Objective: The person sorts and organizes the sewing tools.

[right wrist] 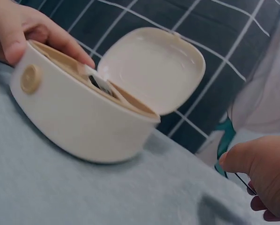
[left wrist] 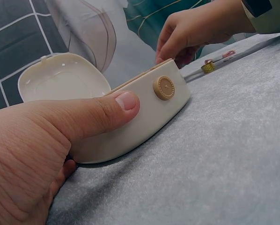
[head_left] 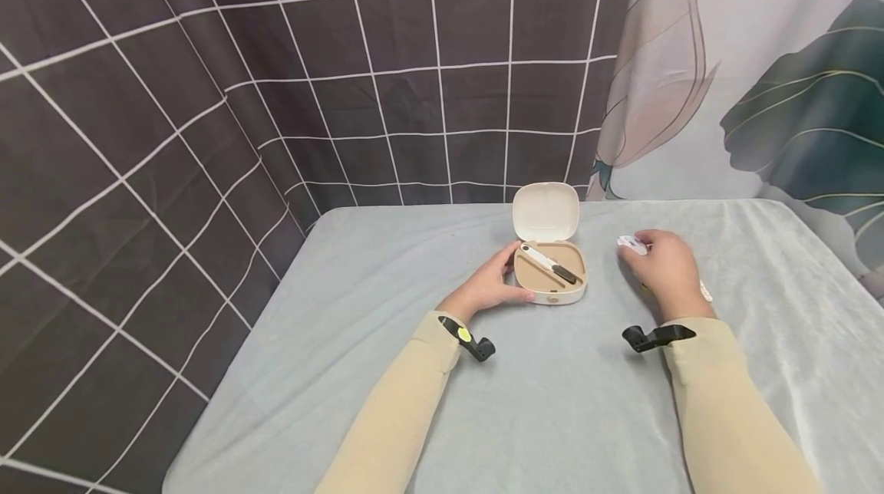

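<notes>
A white sewing box (head_left: pixel 569 296) with a tan button on its front stands on the bed-like surface, its lid (head_left: pixel 545 212) raised. My left hand (head_left: pixel 488 284) grips the box's left side, thumb along the front wall and fingers behind. In the tan tray (head_left: pixel 530 278) lies a slim white tool (head_left: pixel 542 257) with a dark end, slanted; its exact kind is unclear. To the right of the box, my right hand (head_left: pixel 666 268) pinches a small flat white piece (head_left: pixel 631 245) with printed marks. The hand hides most of that piece.
Beneath the right hand lie a gold thimble (left wrist: pixel 208 68) and a small pinkish-ended item (left wrist: pixel 229 54), partly hidden in the head view. Pale grey-blue cloth (head_left: pixel 552 402) covers the surface. A dark gridded curtain (head_left: pixel 414 95) and a leaf-patterned curtain (head_left: pixel 691 133) hang behind.
</notes>
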`<state>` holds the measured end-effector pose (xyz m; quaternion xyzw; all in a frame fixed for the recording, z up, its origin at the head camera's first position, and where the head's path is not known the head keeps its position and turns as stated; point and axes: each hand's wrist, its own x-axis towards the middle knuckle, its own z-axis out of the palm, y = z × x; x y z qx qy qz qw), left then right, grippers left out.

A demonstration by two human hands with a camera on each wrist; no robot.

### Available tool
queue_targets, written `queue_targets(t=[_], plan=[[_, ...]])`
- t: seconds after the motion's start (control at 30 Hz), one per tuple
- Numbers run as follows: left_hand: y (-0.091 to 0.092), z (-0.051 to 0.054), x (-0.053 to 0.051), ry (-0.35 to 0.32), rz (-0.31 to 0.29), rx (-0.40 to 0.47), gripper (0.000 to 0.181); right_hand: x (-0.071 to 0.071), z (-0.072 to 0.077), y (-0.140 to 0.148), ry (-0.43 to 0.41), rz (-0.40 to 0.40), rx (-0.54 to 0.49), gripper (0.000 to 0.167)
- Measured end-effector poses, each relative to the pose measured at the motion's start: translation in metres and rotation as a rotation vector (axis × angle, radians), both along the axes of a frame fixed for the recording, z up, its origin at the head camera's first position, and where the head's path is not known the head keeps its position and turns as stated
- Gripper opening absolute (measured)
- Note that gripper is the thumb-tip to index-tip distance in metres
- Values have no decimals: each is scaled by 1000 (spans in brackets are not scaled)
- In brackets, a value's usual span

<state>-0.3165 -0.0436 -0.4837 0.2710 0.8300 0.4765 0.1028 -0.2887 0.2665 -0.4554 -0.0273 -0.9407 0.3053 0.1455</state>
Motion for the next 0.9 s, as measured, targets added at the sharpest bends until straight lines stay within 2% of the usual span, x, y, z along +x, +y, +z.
queue_targets(t=[0.17, 0.43, 0.73, 0.9], plan=[[-1, -1, 0, -6, 24, -23, 104, 1, 8, -15, 73, 64, -9, 46], [-1, -3, -1, 7, 19, -9, 103, 1, 16, -34, 142, 142, -29, 39], [0, -1, -1, 1, 17, -16, 103, 5, 23, -62, 122, 225, -25, 39], [-1, -2, -2, 2, 19, -27, 104, 6, 21, -74, 103, 270, 37, 38]])
